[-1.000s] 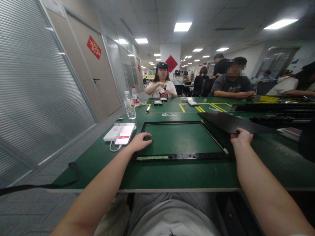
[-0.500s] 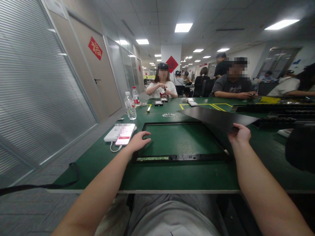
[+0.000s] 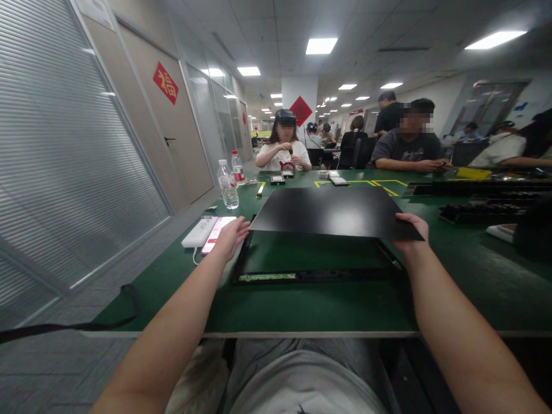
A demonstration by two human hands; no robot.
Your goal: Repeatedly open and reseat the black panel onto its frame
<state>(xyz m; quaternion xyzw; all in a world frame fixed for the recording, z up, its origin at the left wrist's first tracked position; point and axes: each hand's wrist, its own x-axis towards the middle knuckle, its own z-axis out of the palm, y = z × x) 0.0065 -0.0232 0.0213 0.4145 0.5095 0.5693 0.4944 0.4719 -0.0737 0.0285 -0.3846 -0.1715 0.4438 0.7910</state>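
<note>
A thin, flat black panel (image 3: 323,213) with a glossy sheen is held above the table. My right hand (image 3: 414,230) grips its near right corner, thumb on top and fingers underneath. At the panel's left edge is my left hand (image 3: 233,237), fingers stretched out; they meet or nearly meet the edge, I cannot tell which. Below the panel a black rectangular frame (image 3: 336,276) lies on the green table (image 3: 310,313). A green circuit strip (image 3: 267,278) runs along the left part of its near side. The panel hides the frame's far side.
A phone (image 3: 211,238) and a white power bank (image 3: 196,231) lie left of my left hand. Beyond stand two water bottles, a clear one (image 3: 227,187) and a red-capped one (image 3: 237,168). Dark parts (image 3: 478,210) lie at right. Other people sit across the table.
The panel has swung leftward and levelled out over the frame, in my right hand. My left hand has shifted slightly left and up to the panel's left edge.
</note>
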